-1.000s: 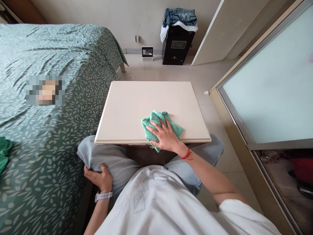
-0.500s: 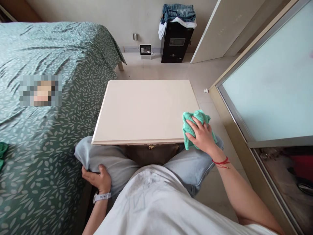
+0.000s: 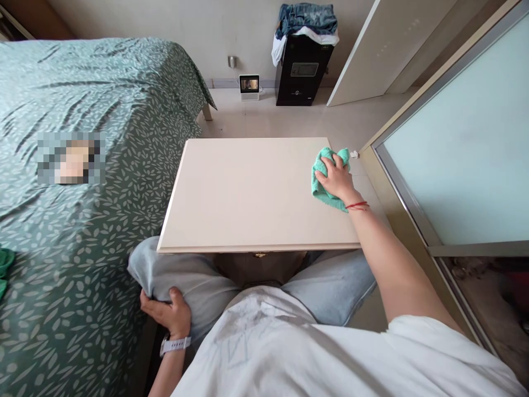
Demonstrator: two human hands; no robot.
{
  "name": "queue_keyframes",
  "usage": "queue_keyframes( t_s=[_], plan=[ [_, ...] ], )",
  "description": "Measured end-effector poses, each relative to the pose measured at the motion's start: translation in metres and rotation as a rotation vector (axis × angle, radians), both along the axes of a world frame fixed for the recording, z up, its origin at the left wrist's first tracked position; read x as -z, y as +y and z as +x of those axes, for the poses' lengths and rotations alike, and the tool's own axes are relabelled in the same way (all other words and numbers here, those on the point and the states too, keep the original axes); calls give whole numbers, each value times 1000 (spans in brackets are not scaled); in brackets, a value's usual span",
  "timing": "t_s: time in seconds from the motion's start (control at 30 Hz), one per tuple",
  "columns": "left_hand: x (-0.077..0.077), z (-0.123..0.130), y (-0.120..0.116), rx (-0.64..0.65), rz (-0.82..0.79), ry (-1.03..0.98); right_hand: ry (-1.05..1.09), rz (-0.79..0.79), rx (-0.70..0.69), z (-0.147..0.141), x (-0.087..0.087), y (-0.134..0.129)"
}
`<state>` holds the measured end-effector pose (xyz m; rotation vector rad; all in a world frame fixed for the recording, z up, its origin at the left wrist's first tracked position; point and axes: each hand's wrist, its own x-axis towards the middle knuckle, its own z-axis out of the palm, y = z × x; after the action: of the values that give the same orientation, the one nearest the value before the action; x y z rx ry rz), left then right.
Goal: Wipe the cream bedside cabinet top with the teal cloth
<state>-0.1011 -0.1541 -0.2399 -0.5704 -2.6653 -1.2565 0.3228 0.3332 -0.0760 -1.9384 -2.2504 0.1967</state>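
A green cloth (image 3: 320, 184) lies bunched under my right hand (image 3: 335, 177), whose fingers curl over it. Cloth and hand press on the far right part of a cream-coloured tabletop (image 3: 243, 193), with the cloth hanging slightly past its right edge. My left hand (image 3: 170, 314) rests on my left knee in light blue jeans (image 3: 194, 281), thumb apart from the fingers, holding nothing. Below the table's front edge shows a small brass-coloured drawer pull (image 3: 260, 255).
A bed with a green leaf-patterned cover (image 3: 115, 220) runs along the left. Beyond the table stand a small screen device (image 3: 249, 88) and a black cabinet (image 3: 300, 77) topped with folded jeans (image 3: 308, 19). A sliding-door wardrobe (image 3: 467, 143) borders the right.
My right hand has slid the green cloth away from me along the table's right side, from the near corner toward the far one. My left hand stays on the knee.
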Motion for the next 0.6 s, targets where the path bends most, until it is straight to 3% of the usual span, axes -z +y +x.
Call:
queue_keyframes(
  t_s=[0.13, 0.3, 0.43, 0.6],
  plan=[
    [1, -1, -2, -9, -34, -8, 26, -22, 61, -22, -7, 49],
    [-5, 1, -2, -10, -56, -1, 46, -35, 88, -41, -11, 87],
    [-6, 3, -3, 1, -57, 8, 91, -46, 50, -42, -9, 101],
    [-2, 1, -6, 6, -57, -1, 50, -49, 54, -54, -13, 97]
  ],
)
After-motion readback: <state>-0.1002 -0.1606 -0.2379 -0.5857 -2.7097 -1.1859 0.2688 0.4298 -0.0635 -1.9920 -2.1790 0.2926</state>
